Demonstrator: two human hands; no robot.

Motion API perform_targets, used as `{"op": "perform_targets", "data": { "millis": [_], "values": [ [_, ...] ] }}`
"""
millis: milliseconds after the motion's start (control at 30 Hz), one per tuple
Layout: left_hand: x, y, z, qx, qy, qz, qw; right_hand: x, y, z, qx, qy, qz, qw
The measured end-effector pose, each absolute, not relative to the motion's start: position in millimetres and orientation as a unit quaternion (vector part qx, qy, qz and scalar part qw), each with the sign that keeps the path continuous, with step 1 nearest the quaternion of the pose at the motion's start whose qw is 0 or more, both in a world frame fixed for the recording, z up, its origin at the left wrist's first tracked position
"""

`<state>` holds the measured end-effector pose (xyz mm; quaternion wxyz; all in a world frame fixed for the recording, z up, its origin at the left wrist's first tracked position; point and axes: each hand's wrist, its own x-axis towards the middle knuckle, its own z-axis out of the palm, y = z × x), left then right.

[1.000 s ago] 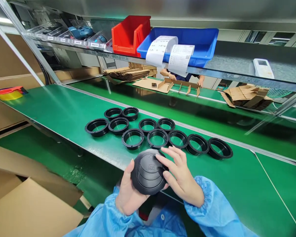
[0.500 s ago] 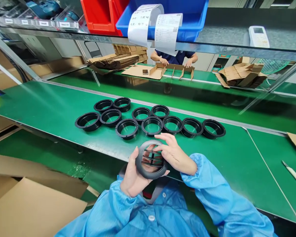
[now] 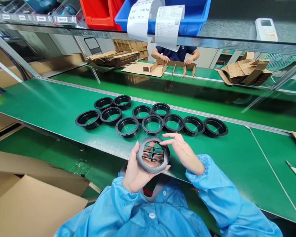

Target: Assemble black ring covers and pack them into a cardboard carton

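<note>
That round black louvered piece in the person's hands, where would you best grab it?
Hold the louvered piece by its thick outer rim, from the sides, as the left hand cups it. The centre holds only thin slats with gaps, probably fragile.

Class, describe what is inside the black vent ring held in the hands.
Inside the vent ring, thin horizontal slats cross the opening, with a small central link. Between them the left hand shows; the rim covers part of its palm.
</note>
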<state>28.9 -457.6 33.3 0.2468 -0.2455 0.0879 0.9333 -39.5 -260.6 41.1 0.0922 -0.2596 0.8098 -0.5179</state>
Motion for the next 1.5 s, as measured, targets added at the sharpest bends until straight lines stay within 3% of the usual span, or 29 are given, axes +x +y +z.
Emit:
{"op": "perform_targets", "data": {
  "millis": [367, 800, 1067, 1167, 1367, 1500],
  "values": [
    [35.1, -465.3, 18.1, -0.084, 0.079, 0.957, 0.266, -35.6, -263.2, 36.9, -0.22, 0.763, -0.604, 0.063],
    [34.6, -462.0, 17.7, -0.073, 0.101, 0.958, 0.259, -34.4, -267.8, 22.9, -0.148, 0.72, -0.667, 0.119],
    [33.9, -459.6, 23.8, -0.161, 0.077, 0.95, 0.257, -36.1, -269.8, 7.5, -0.08, 0.699, -0.695, 0.148],
    [32.0, -459.4, 23.9, -0.178, 0.069, 0.948, 0.256, -33.0, -268.9, 9.0, -0.151, 0.747, -0.64, 0.102],
    [24.5, -459.8, 18.0, -0.215, 0.059, 0.949, 0.222, -14.1, -278.6, 9.5, -0.423, 0.843, -0.331, -0.019],
    [22.0, -455.9, 5.6, -0.217, 0.083, 0.952, 0.199, -10.2, -277.2, 10.4, -0.487, 0.847, -0.214, -0.02]
  ]
}}
